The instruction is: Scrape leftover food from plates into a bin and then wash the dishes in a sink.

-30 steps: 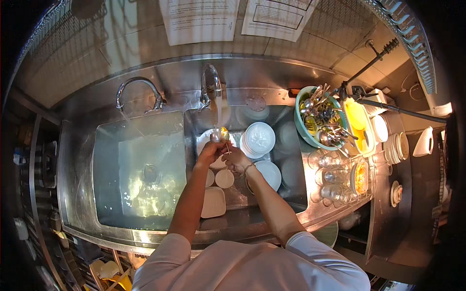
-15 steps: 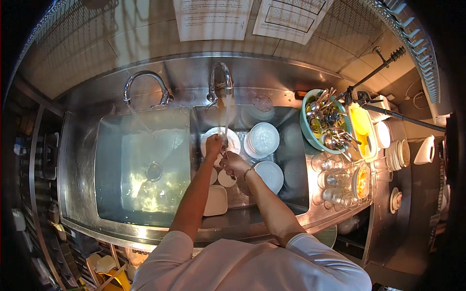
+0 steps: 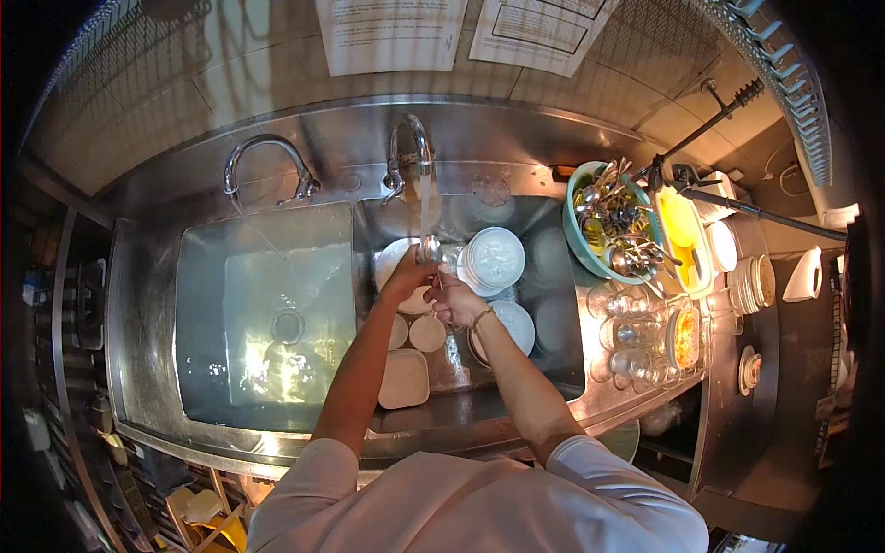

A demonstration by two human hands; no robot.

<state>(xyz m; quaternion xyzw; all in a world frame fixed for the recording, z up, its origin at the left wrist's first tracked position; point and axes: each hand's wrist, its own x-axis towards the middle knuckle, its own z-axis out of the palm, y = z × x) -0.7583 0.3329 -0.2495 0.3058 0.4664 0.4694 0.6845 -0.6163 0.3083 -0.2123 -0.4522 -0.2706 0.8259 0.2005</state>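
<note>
Both my hands are over the right sink basin, close together under the running tap (image 3: 408,152). My left hand (image 3: 410,275) is closed near the rounded end of a shiny metal utensil (image 3: 430,247), which sits in the water stream. It looks like a spoon or small ladle. My right hand (image 3: 454,300) is closed just beside it, fingers wrapped round what seems to be the handle, mostly hidden. Below lie a white plate (image 3: 392,261), a small round bowl (image 3: 426,334) and a rectangular dish (image 3: 404,380). Right of my hands are stacked white dishes (image 3: 498,258) and another plate (image 3: 518,324).
The left basin (image 3: 267,313) holds water, under a second tap (image 3: 267,143). On the right counter are a turquoise tub (image 3: 573,230) of cutlery, a yellow-filled tray (image 3: 684,235), glass jars (image 3: 631,332) and stacked plates (image 3: 751,281). A black rod arm (image 3: 761,214) reaches over them.
The utensil's rounded end has come up into the water stream, and my hands have drawn closer together. My right hand has shifted slightly upward. The whole view has moved a little left.
</note>
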